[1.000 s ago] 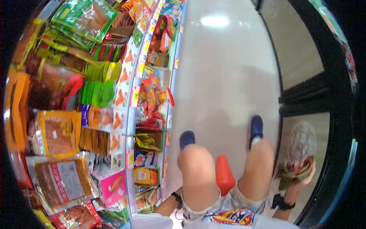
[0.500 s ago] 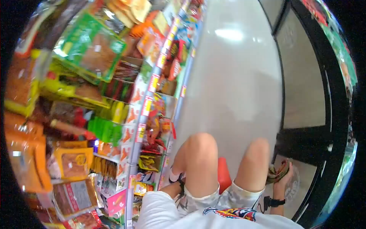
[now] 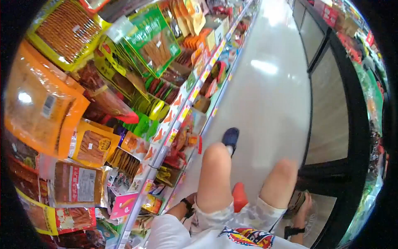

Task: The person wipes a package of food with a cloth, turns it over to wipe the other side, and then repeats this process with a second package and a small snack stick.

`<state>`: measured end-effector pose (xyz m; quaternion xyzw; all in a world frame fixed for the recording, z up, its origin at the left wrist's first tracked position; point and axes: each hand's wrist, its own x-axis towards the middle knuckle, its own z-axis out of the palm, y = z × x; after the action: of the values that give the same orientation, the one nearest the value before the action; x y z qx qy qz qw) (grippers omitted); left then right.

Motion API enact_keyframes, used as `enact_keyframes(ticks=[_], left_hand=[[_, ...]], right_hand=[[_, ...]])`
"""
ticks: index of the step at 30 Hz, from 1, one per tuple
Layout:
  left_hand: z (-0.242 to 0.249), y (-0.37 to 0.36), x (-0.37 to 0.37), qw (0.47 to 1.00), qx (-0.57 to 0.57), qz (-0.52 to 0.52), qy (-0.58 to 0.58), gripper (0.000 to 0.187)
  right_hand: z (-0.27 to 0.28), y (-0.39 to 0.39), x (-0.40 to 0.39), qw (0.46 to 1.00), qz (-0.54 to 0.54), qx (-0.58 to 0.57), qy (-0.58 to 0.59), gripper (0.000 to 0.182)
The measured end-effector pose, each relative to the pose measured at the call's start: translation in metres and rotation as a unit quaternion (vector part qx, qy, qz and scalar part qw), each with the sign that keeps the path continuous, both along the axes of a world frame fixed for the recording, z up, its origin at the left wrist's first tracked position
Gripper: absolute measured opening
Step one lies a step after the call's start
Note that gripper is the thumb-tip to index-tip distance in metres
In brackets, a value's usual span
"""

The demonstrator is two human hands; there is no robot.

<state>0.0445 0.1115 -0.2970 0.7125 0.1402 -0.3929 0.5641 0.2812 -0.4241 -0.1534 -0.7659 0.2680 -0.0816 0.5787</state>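
Note:
My right hand point(image 3: 304, 208) hangs by my right thigh, its wrist bearing a black band point(image 3: 292, 230). It grips a clear round plastic container point(image 3: 310, 216) with a bundle of green and red packets point(image 3: 295, 201) held against it. Of my left arm I see only the forearm and a black wristband point(image 3: 187, 204) beside my left thigh; the hand itself is hidden behind the leg. A red plastic object point(image 3: 239, 196) shows between my knees. What holds it is hidden.
Shelves packed with snack packets point(image 3: 95, 108) and yellow price tags run along my left. A glossy pale floor point(image 3: 269, 95) stretches ahead down the aisle. Black-framed low cabinets point(image 3: 331, 124) line the right side. My blue shoe point(image 3: 230, 136) is forward on the floor.
The view has swung up along the aisle and the shelves have slid past. My right hand with the container has dropped from beside my knee to my hip. One foot has stepped forward.

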Motion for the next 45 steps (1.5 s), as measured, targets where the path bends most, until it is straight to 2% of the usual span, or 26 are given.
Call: enact_keyframes(ticks=[2, 3, 5, 10, 14, 20, 23, 24, 26, 27, 28, 29, 30, 32, 33, 34, 36, 37, 39, 40, 41, 43, 45], left_hand=[[-0.012, 0.002, 0.000, 1.000, -0.022, -0.016, 0.013, 0.035], [-0.015, 0.001, 0.009, 0.999, -0.032, -0.022, 0.013, 0.035], [-0.025, -0.001, 0.038, 0.998, -0.045, -0.037, 0.016, 0.035], [-0.066, -0.034, 0.124, 0.992, -0.099, -0.073, 0.035, 0.035], [-0.075, -0.058, 0.212, 0.987, -0.129, -0.092, 0.028, 0.035], [-0.047, -0.046, 0.269, 0.985, -0.115, -0.123, -0.041, 0.034], [-0.047, -0.040, 0.273, 0.985, -0.090, -0.123, -0.084, 0.034], [-0.049, -0.035, 0.269, 0.986, -0.075, -0.113, -0.099, 0.034], [-0.041, -0.014, 0.255, 0.988, -0.031, -0.073, -0.134, 0.034], [-0.035, -0.003, 0.244, 0.987, 0.000, -0.042, -0.157, 0.034], [-0.025, 0.013, 0.231, 0.983, 0.030, -0.003, -0.181, 0.034], [-0.012, 0.027, 0.218, 0.977, 0.054, 0.058, -0.197, 0.034], [0.011, 0.039, 0.201, 0.969, 0.053, 0.146, -0.194, 0.033], [0.058, 0.066, 0.158, 0.939, 0.041, 0.300, -0.161, 0.031], [0.075, 0.074, 0.146, 0.920, 0.031, 0.365, -0.140, 0.029], [0.099, 0.085, 0.140, 0.921, 0.030, 0.360, -0.145, 0.029], [0.161, 0.096, 0.143, 0.904, 0.130, 0.355, -0.200, 0.023], [0.191, 0.099, 0.154, 0.902, 0.130, 0.354, -0.210, 0.023], [0.257, 0.104, 0.174, 0.807, 0.180, 0.387, -0.408, 0.016], [0.294, 0.104, 0.186, 0.799, 0.212, 0.374, -0.420, 0.017], [0.325, 0.110, 0.204, 0.789, 0.246, 0.360, -0.433, 0.019], [0.353, 0.135, 0.250, 0.687, 0.392, 0.271, -0.549, 0.011], [0.363, 0.172, 0.302, 0.591, 0.490, 0.223, -0.600, 0.015]], right_hand=[[-0.021, -0.007, 0.009, 0.984, 0.152, -0.037, 0.083, 0.032], [-0.018, 0.009, 0.007, 0.984, 0.157, 0.042, 0.067, 0.033], [-0.034, 0.023, 0.019, 0.986, 0.158, 0.007, 0.054, 0.032], [-0.066, 0.052, 0.031, 0.973, 0.162, -0.027, 0.164, 0.031], [-0.079, 0.053, 0.069, 0.960, 0.167, -0.045, 0.219, 0.030], [-0.079, 0.044, 0.096, 0.969, 0.164, -0.030, 0.179, 0.029], [-0.118, -0.001, 0.122, 0.977, 0.185, 0.001, 0.102, 0.029], [-0.083, 0.023, 0.128, 0.982, 0.178, -0.014, 0.068, 0.029], [-0.033, 0.055, 0.146, 0.995, 0.097, 0.021, 0.024, 0.030], [-0.017, 0.056, 0.155, 0.987, 0.103, 0.121, 0.030, 0.030], [-0.006, 0.051, 0.167, 0.968, 0.108, 0.222, 0.038, 0.030], [-0.002, 0.039, 0.185, 0.975, 0.135, 0.177, 0.014, 0.036], [0.005, 0.031, 0.196, 0.978, 0.161, 0.131, -0.007, 0.049], [0.067, 0.050, 0.207, 0.976, 0.169, 0.133, 0.028, 0.050], [0.103, 0.075, 0.209, 0.975, 0.164, 0.151, -0.016, 0.049], [0.137, 0.106, 0.207, 0.971, 0.156, 0.170, -0.068, 0.049], [0.181, 0.147, 0.201, 0.958, 0.116, 0.192, -0.179, 0.048], [0.198, 0.162, 0.204, 0.956, 0.116, 0.194, -0.188, 0.048], [0.226, 0.182, 0.201, 0.912, 0.213, 0.182, -0.299, 0.048], [0.244, 0.192, 0.191, 0.913, 0.212, 0.182, -0.298, 0.048], [0.264, 0.204, 0.178, 0.894, 0.277, 0.199, -0.290, 0.048], [0.272, 0.217, 0.162, 0.852, 0.368, 0.223, -0.298, 0.047], [0.275, 0.234, 0.148, 0.852, 0.371, 0.218, -0.297, 0.047]])
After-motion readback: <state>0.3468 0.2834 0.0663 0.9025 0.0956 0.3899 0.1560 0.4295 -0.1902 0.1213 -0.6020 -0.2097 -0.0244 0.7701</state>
